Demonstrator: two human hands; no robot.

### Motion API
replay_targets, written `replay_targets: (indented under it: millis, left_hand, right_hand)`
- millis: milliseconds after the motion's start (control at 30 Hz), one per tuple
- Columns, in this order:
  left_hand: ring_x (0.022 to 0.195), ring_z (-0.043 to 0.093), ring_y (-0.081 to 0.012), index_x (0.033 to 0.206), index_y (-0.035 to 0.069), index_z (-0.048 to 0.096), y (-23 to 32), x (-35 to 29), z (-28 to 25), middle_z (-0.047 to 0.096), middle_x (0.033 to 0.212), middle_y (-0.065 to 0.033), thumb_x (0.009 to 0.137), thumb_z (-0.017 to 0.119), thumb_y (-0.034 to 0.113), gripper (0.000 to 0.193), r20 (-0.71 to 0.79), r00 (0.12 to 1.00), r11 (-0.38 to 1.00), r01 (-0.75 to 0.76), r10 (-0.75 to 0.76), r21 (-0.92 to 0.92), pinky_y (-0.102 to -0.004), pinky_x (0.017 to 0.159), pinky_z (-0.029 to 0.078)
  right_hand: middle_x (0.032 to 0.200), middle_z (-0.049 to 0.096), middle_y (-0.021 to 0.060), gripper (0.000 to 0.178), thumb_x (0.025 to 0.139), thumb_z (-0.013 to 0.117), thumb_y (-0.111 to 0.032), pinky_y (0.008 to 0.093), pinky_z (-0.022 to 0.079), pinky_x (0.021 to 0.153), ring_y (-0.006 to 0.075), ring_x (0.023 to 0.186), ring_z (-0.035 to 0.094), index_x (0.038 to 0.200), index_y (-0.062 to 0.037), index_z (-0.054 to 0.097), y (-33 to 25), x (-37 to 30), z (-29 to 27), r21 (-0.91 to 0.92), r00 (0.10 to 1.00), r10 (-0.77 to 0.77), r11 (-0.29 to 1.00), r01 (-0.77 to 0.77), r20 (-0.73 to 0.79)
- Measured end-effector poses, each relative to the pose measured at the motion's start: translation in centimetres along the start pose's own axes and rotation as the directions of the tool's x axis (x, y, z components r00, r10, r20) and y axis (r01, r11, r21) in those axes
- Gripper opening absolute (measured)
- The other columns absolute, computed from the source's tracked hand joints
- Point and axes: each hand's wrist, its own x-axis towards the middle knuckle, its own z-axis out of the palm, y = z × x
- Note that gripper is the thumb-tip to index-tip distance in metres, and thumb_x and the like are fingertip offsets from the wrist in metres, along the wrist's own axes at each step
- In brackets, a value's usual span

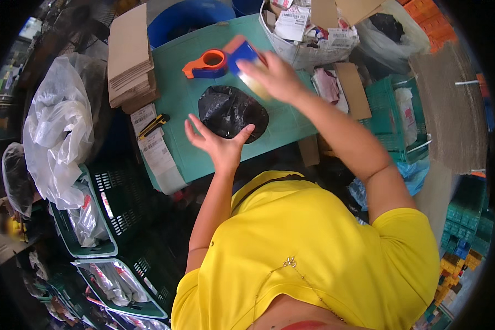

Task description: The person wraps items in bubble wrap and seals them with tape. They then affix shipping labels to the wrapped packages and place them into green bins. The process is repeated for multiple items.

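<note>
A rounded bundle wrapped in black plastic (234, 110) lies on the green table top (187, 118). My left hand (220, 144) is open at its near side, fingers and thumb spread; the thumb touches the bundle's near edge, and the fingers rise beside its left side. Beyond the bundle's right side, my right hand (275, 77) is closed on a blue and orange tape dispenser (243, 55), which is smeared by motion. A pale roll of tape shows below that hand. A second tape dispenser (208, 65), orange and dark blue, rests on the table behind the bundle.
Printed labels (158, 155) and a yellow-black box cutter (153, 126) lie along the table's left edge. Cardboard sheets (129, 55) stand at the far left. Behind are a blue tub (187, 22) and a white sack of papers (308, 52). Green crates (129, 198) flank the table.
</note>
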Motion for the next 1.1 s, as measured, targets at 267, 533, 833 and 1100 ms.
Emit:
replay_targets:
  millis: [267,533,833,1100]
  left_hand:
    - [0.122,0.045,-0.0309,0.149,0.011,0.028,-3.3,4.0,1.9,0.039,0.136,-0.0194,0.056,0.089,0.008,0.111,0.199,0.979,0.894,0.126,-0.043,-0.429,-0.0399,0.106,0.037]
    - [0.106,0.058,-0.0246,0.137,0.002,0.042,-3.7,5.1,0.9,0.057,0.117,-0.0133,0.056,0.084,0.0,0.091,0.31,0.951,0.874,0.146,0.006,-0.464,-0.0352,0.097,0.046]
    - [0.12,0.044,-0.0258,0.135,-0.003,0.037,5.2,1.5,0.5,0.045,0.13,-0.0168,0.07,0.085,0.008,0.082,0.043,0.966,0.875,0.251,-0.257,-0.414,-0.0382,0.106,0.034]
    - [0.129,0.043,-0.0302,0.152,0.008,-0.005,-2.3,2.9,3.1,0.022,0.151,-0.0221,0.088,0.071,0.01,0.099,0.184,0.982,0.646,0.109,0.05,-0.756,-0.0393,0.103,0.041]
  right_hand:
    - [0.081,0.069,0.013,0.058,0.088,0.06,-0.054,0.0344,0.051,0.061,0.0231,0.064,0.064,0.088,0.0033,0.07,-8.2,0.2,-2.1,-0.109,0.784,0.319,0.944,-0.311,0.532]
    - [0.091,0.07,0.0175,0.056,0.09,0.059,-0.052,0.0384,0.052,0.082,0.0261,0.086,0.068,0.101,0.0024,0.068,1.5,-12.0,-8.4,-0.309,0.611,0.612,0.787,-0.534,0.502]
    - [0.112,0.066,0.0194,0.058,0.09,0.06,-0.051,0.0407,0.047,0.09,0.0346,0.103,0.064,0.123,-0.0032,0.057,3.1,-9.7,1.9,0.255,0.808,0.482,0.873,-0.415,-0.338]
    - [0.083,0.07,0.0049,0.051,0.087,0.065,-0.053,0.0322,0.051,0.07,0.019,0.077,0.067,0.096,-0.0025,0.071,-2.8,2.6,-4.3,0.122,0.928,-0.093,0.991,0.052,0.361]
